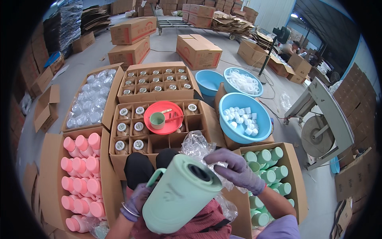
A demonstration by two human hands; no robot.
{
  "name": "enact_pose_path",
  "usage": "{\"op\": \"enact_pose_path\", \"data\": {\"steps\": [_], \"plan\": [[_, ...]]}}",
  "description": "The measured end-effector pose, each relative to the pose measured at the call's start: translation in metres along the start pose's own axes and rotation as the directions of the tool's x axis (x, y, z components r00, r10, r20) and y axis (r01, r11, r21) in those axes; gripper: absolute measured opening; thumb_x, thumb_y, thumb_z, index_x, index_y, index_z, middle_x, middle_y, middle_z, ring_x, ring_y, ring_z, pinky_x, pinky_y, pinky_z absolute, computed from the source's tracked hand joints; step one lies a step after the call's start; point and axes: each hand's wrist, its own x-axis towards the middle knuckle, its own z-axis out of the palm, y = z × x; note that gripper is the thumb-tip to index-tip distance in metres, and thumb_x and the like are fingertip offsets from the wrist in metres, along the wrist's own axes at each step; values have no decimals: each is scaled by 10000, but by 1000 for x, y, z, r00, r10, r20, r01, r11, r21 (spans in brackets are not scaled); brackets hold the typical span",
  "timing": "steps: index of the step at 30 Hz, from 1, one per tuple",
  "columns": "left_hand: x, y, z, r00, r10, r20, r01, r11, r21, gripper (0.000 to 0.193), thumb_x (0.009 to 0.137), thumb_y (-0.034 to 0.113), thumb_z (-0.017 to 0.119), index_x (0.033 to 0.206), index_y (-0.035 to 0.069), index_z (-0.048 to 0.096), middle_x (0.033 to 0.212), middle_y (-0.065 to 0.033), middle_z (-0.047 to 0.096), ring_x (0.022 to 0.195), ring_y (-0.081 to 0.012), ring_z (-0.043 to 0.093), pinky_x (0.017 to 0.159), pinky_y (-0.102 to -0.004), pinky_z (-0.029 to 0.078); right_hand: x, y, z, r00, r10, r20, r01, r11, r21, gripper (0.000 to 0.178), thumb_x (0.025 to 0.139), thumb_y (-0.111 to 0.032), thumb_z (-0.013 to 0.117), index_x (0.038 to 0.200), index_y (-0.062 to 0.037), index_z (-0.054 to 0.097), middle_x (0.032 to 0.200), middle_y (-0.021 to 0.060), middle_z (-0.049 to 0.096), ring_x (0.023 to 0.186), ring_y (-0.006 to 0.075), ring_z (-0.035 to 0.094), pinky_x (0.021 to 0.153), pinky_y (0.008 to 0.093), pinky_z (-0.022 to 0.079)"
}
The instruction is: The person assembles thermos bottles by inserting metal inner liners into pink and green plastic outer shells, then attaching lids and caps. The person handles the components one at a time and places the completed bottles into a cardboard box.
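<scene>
A mint-green jug (pixel 175 203) with a side handle is tilted over my lap, its dark round mouth facing up and to the right. My gloved left hand (pixel 140 199) grips it at the left side below the handle; the jug hides some of those fingers. Beyond the mouth, my gloved right hand (pixel 240 169) has its fingers bent together on a crumpled clear plastic bag (pixel 197 145). More of that plastic hangs below the right hand, behind the jug.
Pink bottles (pixel 81 185) fill a carton at left; green ones (pixel 274 171) fill one at right. Ahead, a divided carton (pixel 159 143) with silver-topped liners bears a red tray (pixel 175 128) and green cup (pixel 157 120). Blue basins (pixel 232 137) hold white caps and rings.
</scene>
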Motion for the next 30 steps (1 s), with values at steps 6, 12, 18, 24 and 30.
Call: {"op": "enact_pose_path", "data": {"steps": [6, 12, 18, 24, 30], "plan": [[26, -61, 23, 981, -79, 174, 85, 996, -26, 347, 916, 83, 668, 1245, -2, 603, 1074, -59, 687, 953, -113, 645, 853, -255, 532, 37, -41, 19, 785, -213, 581, 330, 939, -102, 388, 900, -159, 589, 1278, -73, 590, 1008, 93, 590, 970, 262, 620, 838, 373, 515], [15, -60, 30, 996, 13, 88, -21, 995, 96, 387, 912, 54, 653, 1287, 0, 577, 1100, -55, 680, 980, -121, 639, 878, -255, 524, 43, -67, 45, 738, -72, 671, 548, 645, -533, 344, 924, -439, 571, 945, -96, 549, 844, 60, 571, 756, 209, 621, 604, 351, 512], [-16, -42, 34, 940, 313, -137, -248, 901, 355, 511, 881, -22, 605, 1380, 10, 500, 1141, -63, 670, 1023, -137, 628, 911, -264, 511, 40, -46, 48, 834, 99, 543, 225, 837, -499, 304, 940, -394, 590, 928, -96, 534, 842, 74, 569, 701, 270, 621, 605, 373, 512], [-54, 54, 41, 977, 118, 179, -214, 484, 848, 680, 825, -11, 603, 1470, 18, 390, 1234, -138, 651, 1108, -216, 642, 935, -333, 509, 57, -44, 63, 780, -20, 626, 420, 759, -498, 334, 923, -422, 577, 942, -89, 597, 896, 74, 622, 819, 226, 640, 693, 374, 514], [-107, 57, 18, 981, -169, 100, -66, 199, 978, 311, 836, 180, 661, 1111, 52, 597, 948, -101, 685, 918, -246, 686, 809, -375, 543, 54, -39, 113, 672, 82, 736, 388, 807, -444, 352, 950, -424, 534, 965, -73, 506, 723, 80, 598, 618, 250, 642, 515, 364, 489]]}}
